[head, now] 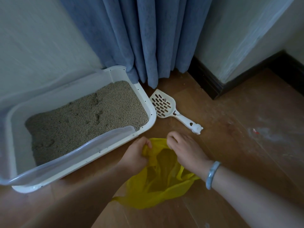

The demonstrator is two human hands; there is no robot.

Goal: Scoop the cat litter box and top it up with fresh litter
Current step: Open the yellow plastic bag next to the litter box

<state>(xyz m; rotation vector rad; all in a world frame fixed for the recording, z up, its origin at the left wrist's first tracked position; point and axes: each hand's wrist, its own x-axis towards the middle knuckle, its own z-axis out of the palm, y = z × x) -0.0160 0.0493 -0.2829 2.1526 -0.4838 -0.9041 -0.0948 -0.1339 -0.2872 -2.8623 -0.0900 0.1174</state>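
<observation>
Yellow bag [158, 181]: left hand [134, 155] and right hand [185, 150] pinch its rim; thin plastic may tear. Scoop [166, 106] lies at one o'clock.

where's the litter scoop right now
In the head view the white litter scoop lies flat on the wooden floor, just right of the litter box and below the blue curtain. Neither hand holds it; the right hand is nearest its handle.

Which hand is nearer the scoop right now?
Right. The right hand grips the yellow bag just below the scoop handle; the left hand holds the bag's other side, farther away.
</observation>
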